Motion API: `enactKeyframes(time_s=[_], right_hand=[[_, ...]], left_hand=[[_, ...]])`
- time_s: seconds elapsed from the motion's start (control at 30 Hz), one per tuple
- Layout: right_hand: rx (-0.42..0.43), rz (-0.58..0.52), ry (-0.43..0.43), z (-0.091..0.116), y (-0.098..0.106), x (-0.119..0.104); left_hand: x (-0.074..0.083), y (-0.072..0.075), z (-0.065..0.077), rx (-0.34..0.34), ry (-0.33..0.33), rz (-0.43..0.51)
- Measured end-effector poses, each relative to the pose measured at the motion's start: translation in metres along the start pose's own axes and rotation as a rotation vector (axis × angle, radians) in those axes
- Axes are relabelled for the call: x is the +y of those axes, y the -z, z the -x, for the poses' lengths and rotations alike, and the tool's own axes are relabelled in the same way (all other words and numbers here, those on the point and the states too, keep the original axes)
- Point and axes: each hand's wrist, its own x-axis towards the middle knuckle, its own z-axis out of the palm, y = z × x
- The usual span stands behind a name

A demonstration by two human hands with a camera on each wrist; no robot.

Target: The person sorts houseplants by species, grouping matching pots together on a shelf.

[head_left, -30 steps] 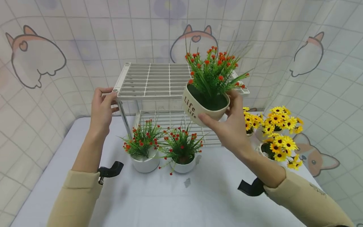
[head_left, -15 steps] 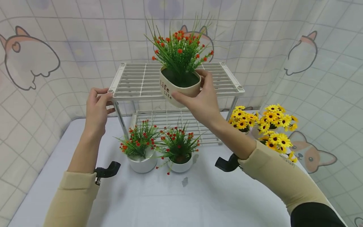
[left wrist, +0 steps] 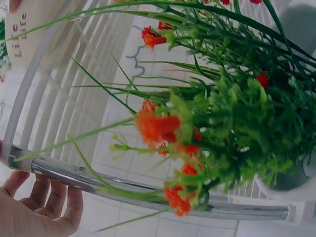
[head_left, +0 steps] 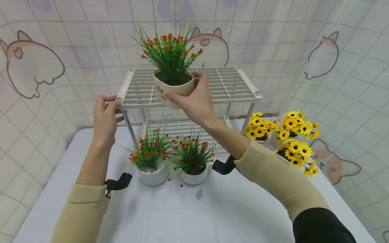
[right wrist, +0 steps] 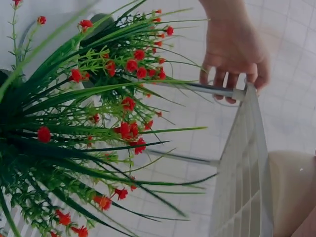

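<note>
Gripping the front left corner of the white rack [head_left: 231,101], the left hand [head_left: 104,118] has its fingers bent around the upper shelf's edge, beside the shiny metal post [head_left: 129,126]. Below it, a black wrist mount [head_left: 118,182] sticks out from the beige cuff. Next along, a white pot [head_left: 154,178] with a red-flowered plant [head_left: 150,148] stands on the worktop [head_left: 194,216], in front of the rack's lower shelf. Above and a little to the right is the cream pot [head_left: 172,89], lettered "Life", at the front of the upper shelf, left of its middle; its grassy plant with orange-red flowers [head_left: 171,57] rises upright. Whether the cream pot's base touches the slats, I cannot tell. Just right of the first white pot, a second white pot [head_left: 194,178] stands on the worktop, and the leaves of the two plants overlap in the head view. The right hand [head_left: 194,103] grasps the cream pot from its right side, thumb across the front and fingers behind the rim. Farthest right, near the rack's right-hand post, yellow flowers [head_left: 291,126] grow in clusters, their pots partly hidden.
</note>
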Motion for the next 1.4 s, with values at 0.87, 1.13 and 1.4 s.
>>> enactKeyframes(time_s=[0.87,1.13,1.4], right_hand=[[0.048,0.277,-0.099,-0.047,-0.054,-0.002],[0.037,0.337,-0.116,-0.054,-0.065,-0.007],[0.020,0.388,-0.103,-0.056,-0.061,-0.012]], left_hand=[[-0.004,-0.001,0.003,0.032,0.025,-0.019],[0.000,-0.002,0.003,0.042,0.044,0.046],[0.001,-0.003,0.001,0.035,0.047,0.037]])
